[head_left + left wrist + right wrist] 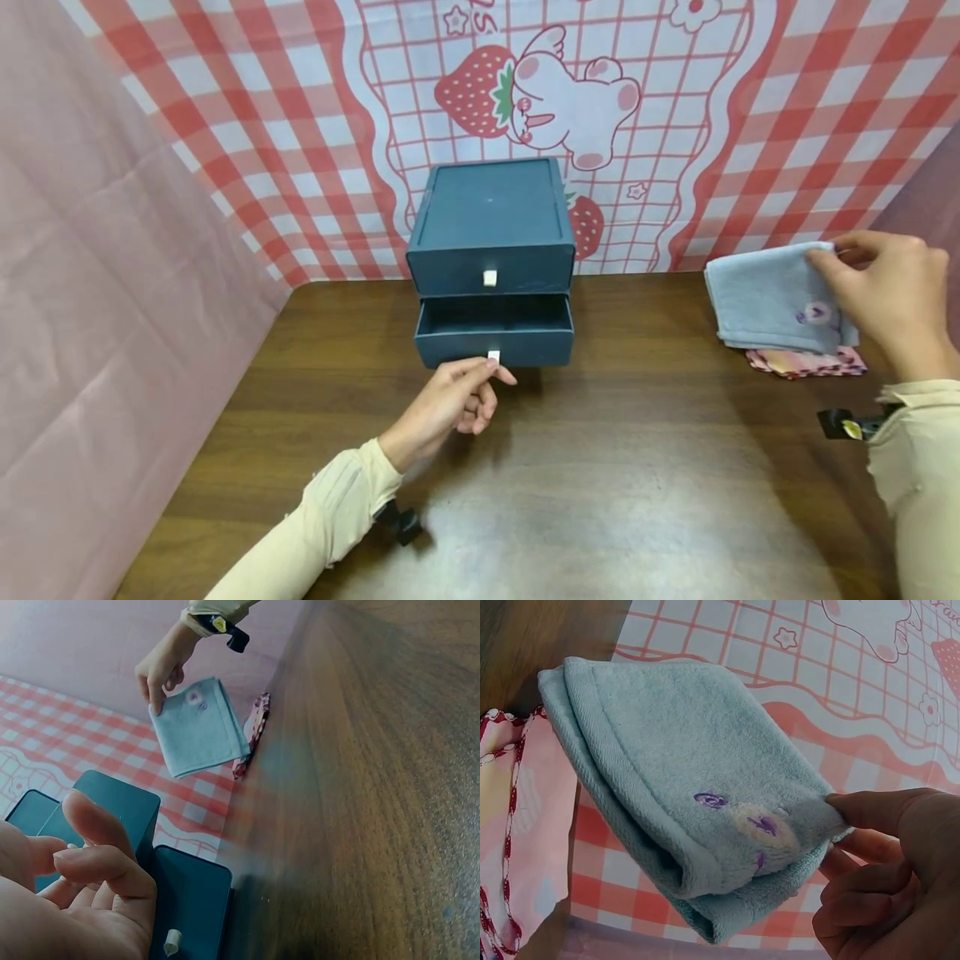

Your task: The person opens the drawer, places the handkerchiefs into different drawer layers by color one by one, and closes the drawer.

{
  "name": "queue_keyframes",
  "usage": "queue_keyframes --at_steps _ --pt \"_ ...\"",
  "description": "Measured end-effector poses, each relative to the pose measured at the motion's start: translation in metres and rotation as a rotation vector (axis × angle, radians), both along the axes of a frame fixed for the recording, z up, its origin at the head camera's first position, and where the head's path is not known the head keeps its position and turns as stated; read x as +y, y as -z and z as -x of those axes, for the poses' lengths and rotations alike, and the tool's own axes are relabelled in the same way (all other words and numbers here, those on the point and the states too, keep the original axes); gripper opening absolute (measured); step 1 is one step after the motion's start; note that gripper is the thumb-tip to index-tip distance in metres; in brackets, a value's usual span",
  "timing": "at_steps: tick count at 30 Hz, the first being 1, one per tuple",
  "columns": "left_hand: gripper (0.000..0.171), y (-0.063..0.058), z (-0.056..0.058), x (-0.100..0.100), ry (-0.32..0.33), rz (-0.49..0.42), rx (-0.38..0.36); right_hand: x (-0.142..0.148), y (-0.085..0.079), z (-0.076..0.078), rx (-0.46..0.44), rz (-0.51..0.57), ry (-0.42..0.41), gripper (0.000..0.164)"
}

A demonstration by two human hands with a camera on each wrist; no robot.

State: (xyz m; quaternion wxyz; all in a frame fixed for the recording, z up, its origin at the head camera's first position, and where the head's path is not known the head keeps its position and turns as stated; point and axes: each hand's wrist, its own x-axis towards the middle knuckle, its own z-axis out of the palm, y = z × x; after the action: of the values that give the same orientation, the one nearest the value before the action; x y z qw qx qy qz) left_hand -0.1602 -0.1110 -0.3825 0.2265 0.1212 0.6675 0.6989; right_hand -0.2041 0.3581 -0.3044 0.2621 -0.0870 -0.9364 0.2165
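Observation:
A dark blue two-drawer box (491,204) stands at the back of the table, its lower drawer (495,348) pulled partly out. My left hand (450,404) is in front of that drawer, fingers loosely curled. Its fingertips overlap the white knob (493,356) in the head view, but the left wrist view shows the lower knob (172,943) apart from the fingers. On the right, my right hand (892,292) pinches a corner of a folded light blue towel (667,742) with purple embroidery, between thumb and fingers. A pink patterned folded cloth (806,362) lies on the table below the towel.
The brown wooden table (600,475) spreads in front of the box. Behind it hangs a red-and-white checked curtain (285,100) with a strawberry print, close to the back of the box. A plain pink sheet (97,292) borders the table on the left.

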Motion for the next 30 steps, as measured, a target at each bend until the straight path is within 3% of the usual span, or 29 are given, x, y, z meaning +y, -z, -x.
queue_keyframes --at_steps 12,30 --pt "0.039 0.000 -0.007 -0.001 0.003 -0.007 -0.007 -0.014 -0.002 -0.002 -0.021 0.019 -0.008 0.046" --pt "0.041 0.001 -0.019 -0.004 0.031 0.003 -0.027 -0.041 -0.013 -0.012 0.113 -0.063 -0.067 0.038"
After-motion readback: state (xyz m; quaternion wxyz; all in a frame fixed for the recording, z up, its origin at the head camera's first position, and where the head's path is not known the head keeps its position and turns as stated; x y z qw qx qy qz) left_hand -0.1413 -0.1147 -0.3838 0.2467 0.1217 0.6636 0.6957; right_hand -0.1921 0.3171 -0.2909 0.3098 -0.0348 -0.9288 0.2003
